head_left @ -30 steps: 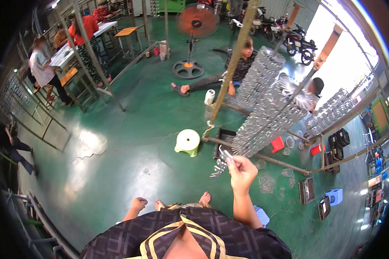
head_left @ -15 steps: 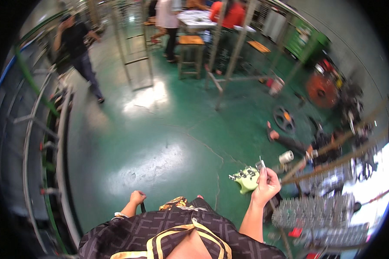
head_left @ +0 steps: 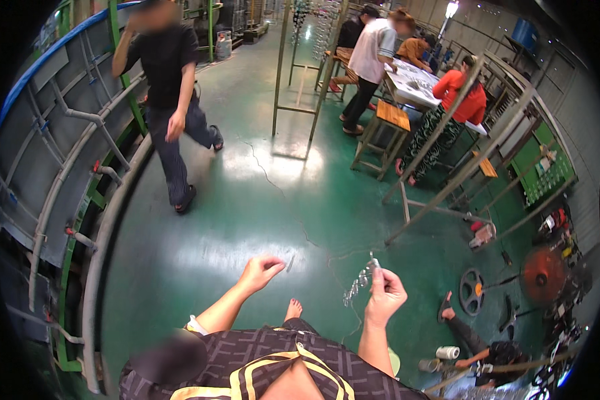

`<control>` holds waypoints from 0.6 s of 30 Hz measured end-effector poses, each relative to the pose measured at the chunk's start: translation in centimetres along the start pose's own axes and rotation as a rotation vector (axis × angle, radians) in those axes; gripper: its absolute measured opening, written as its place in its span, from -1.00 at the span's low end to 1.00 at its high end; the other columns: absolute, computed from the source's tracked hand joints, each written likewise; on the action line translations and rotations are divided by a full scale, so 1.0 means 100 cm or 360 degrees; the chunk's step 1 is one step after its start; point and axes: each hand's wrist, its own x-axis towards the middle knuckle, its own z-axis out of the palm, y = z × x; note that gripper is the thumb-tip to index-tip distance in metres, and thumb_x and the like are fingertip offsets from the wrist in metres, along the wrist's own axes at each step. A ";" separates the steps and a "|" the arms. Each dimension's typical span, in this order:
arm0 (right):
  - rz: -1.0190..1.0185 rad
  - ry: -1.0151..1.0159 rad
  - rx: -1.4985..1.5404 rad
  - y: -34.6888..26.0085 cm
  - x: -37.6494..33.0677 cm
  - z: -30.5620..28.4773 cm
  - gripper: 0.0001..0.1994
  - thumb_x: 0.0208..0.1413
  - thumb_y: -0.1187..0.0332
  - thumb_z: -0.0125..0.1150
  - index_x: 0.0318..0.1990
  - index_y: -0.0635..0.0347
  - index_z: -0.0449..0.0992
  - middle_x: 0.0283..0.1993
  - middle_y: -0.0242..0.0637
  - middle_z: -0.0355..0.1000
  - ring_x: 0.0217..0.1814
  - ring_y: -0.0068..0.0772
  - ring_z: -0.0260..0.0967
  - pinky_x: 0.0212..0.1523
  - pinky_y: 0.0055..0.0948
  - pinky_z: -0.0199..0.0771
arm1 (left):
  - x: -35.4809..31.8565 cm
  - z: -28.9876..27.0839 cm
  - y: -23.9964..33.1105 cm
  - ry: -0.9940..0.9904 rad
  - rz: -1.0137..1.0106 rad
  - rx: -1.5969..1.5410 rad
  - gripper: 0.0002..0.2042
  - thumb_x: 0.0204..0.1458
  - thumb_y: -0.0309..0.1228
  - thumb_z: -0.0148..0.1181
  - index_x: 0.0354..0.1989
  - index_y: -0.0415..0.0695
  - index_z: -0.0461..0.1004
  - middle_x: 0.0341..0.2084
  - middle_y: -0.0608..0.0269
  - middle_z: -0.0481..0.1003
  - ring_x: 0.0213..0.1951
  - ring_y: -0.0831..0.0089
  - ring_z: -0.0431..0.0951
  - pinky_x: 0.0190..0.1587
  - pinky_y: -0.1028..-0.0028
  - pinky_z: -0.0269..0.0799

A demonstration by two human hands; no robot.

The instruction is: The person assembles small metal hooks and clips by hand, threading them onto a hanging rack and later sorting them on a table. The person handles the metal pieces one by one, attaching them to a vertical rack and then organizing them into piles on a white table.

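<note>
Raised at the lower right, my right hand (head_left: 387,298) is closed, its thumb and fingers pinching the top of a shiny silver strip (head_left: 359,283) with several small shiny pieces along it. The strip slants down to the left, apart from the floor. What its pieces are is too small to tell. My left hand (head_left: 257,275) is held out in front of me with thumb and fingers drawn together. A thin grey sliver (head_left: 290,263) shows at its fingertips; I cannot tell whether the hand grips it.
A person in black (head_left: 170,93) walks on the left beside grey tanks with pipes (head_left: 100,227). Several people work around a white table (head_left: 407,87) at the back right, near a wooden stool (head_left: 392,117). Metal frames (head_left: 447,133), a fan (head_left: 543,275) and a seated person (head_left: 493,357) are on the right.
My view has tilted up and turned. My left hand has risen and come forward toward the right hand. The right hand still holds the silver strip. The walking person has come nearer.
</note>
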 end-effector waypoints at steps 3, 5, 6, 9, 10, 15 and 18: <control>0.0062 -0.0119 0.0050 0.013 0.048 0.062 -0.95 0.03 0.51 0.28 -0.38 0.29 0.54 -0.60 -0.56 0.30 -0.61 -0.79 0.12 -0.60 -0.74 0.06 | 0.076 -0.016 0.096 0.0031 0.0501 -0.0131 -0.90 -0.05 -0.50 0.27 -0.34 -0.16 0.60 -0.46 0.21 0.54 -0.36 0.46 0.53 -0.27 0.47 0.43; 0.0050 -0.0249 0.0107 0.021 0.080 0.101 -0.96 0.01 0.55 0.29 -0.38 0.33 0.55 -0.58 -0.54 0.35 -0.58 -0.80 0.14 -0.56 -0.74 0.12 | 0.118 -0.022 0.128 0.0088 0.0635 -0.0180 -0.89 -0.07 -0.51 0.28 -0.33 -0.15 0.60 -0.43 0.21 0.54 -0.35 0.44 0.54 -0.26 0.47 0.43; 0.0018 -0.0299 0.0091 0.031 0.094 0.119 -0.95 0.00 0.56 0.29 -0.38 0.34 0.55 -0.56 -0.53 0.36 -0.58 -0.80 0.15 -0.55 -0.73 0.14 | 0.139 -0.023 0.136 0.0112 0.0702 -0.0203 -0.88 -0.07 -0.52 0.28 -0.33 -0.15 0.60 -0.42 0.21 0.54 -0.34 0.43 0.54 -0.26 0.47 0.43; -0.0020 -0.0435 0.0135 0.060 0.138 0.180 -0.96 -0.01 0.57 0.29 -0.38 0.34 0.56 -0.54 -0.53 0.37 -0.57 -0.81 0.15 -0.54 -0.73 0.16 | 0.204 -0.031 0.142 0.0254 0.0807 -0.0150 -0.86 -0.10 -0.52 0.31 -0.32 -0.16 0.59 -0.37 0.20 0.52 -0.31 0.40 0.54 -0.25 0.46 0.44; -0.0038 -0.0472 0.0151 0.071 0.152 0.202 -0.96 -0.01 0.57 0.29 -0.37 0.34 0.56 -0.54 -0.53 0.37 -0.57 -0.81 0.15 -0.54 -0.73 0.16 | 0.227 -0.037 0.138 0.0274 0.0807 -0.0153 -0.86 -0.10 -0.52 0.31 -0.31 -0.16 0.59 -0.36 0.19 0.52 -0.30 0.39 0.54 -0.24 0.46 0.44; -0.0142 -0.0561 0.0082 0.110 0.216 0.309 -0.94 0.06 0.51 0.26 -0.36 0.33 0.54 -0.56 -0.57 0.32 -0.57 -0.82 0.11 -0.56 -0.76 0.08 | 0.340 -0.082 0.115 0.0351 0.0792 -0.0184 -0.86 -0.09 -0.52 0.30 -0.32 -0.19 0.58 -0.36 0.17 0.51 -0.29 0.38 0.53 -0.23 0.44 0.45; -0.0199 -0.0508 0.0050 0.134 0.252 0.372 -0.94 0.06 0.51 0.26 -0.37 0.32 0.54 -0.59 -0.59 0.28 -0.58 -0.82 0.09 -0.57 -0.76 0.06 | 0.412 -0.115 0.107 0.0322 0.0835 -0.0214 -0.89 -0.09 -0.51 0.27 -0.36 -0.20 0.57 -0.37 0.18 0.50 -0.30 0.36 0.52 -0.22 0.43 0.44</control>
